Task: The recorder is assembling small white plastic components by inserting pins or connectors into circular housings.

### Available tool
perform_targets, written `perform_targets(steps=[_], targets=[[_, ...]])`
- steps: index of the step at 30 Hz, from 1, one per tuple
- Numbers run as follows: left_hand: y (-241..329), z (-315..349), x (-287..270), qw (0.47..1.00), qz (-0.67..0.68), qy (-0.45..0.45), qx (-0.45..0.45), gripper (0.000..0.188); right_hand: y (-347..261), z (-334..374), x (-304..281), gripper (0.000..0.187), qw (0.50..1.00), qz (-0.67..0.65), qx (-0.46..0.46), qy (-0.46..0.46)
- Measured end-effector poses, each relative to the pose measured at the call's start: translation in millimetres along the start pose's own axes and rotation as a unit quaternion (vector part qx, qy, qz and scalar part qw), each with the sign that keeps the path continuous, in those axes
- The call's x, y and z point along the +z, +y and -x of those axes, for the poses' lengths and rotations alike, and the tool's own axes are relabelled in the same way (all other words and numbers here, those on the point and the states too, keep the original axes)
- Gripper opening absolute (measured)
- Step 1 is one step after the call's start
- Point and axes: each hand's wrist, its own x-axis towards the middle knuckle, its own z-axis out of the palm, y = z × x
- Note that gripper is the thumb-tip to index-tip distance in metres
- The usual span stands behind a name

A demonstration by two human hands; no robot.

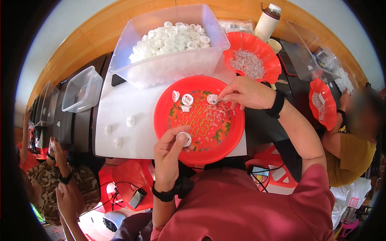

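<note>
My left hand (pixel 168 154) pinches a round white plastic cap (pixel 183 139) between thumb and fingers, over the near left part of a red patterned plate (pixel 161 120). My right hand (pixel 247 93) reaches over the plate's far right side, thumb and fingertips closed together. Whatever lies between those fingertips is too small to make out. Right beside them is another white plastic part (pixel 212 99). Small clear plastic pieces (pixel 218 114) lie scattered below that hand. Toward the plate's far left sit several more white parts (pixel 187 99).
A clear bin (pixel 161 68) heaped with white parts stands behind the plate. A red scalloped bowl (pixel 273 66) of clear pieces and a flask (pixel 267 23) are at back right. Loose white parts (pixel 130 121) dot the white sheet. Co-workers sit on both sides.
</note>
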Motion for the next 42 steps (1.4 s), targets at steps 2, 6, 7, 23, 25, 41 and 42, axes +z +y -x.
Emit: perform_targets(steps=[2,6,7,23,25,41,42], targets=[[-1.5,-1.7,1.7,1.0,0.01,0.005,0.001,0.021,2.0,1.9,-0.4,0.02,1.0,0.0,-0.01,0.019],[-1.6,-5.6,8.5,0.999,-0.025,-0.024,-0.003,0.018,2.7,6.4,0.1,0.02,0.998,0.005,-0.051,0.043],[-1.0,-6.7,11.6,0.999,-0.042,-0.026,-0.008,0.018,2.5,6.9,1.7,0.019,0.997,-0.008,-0.058,0.052],[-0.2,-30.7,36.8,0.995,-0.086,0.002,0.057,0.022,-33.7,7.7,26.3,0.051,0.964,-0.213,-0.158,-0.019],[-3.0,-33.6,36.4,0.993,-0.089,0.015,0.079,0.021,-37.1,0.3,25.4,0.053,0.961,-0.211,-0.176,-0.033],[19.7,-22.4,19.2,0.987,0.068,0.126,0.068,0.013,-66.8,-17.5,29.1,0.04,0.952,-0.195,-0.229,-0.054],[21.7,-22.7,17.4,0.986,0.102,0.118,0.06,0.013,-66.3,-17.8,30.1,0.033,0.956,-0.101,-0.273,0.025]])
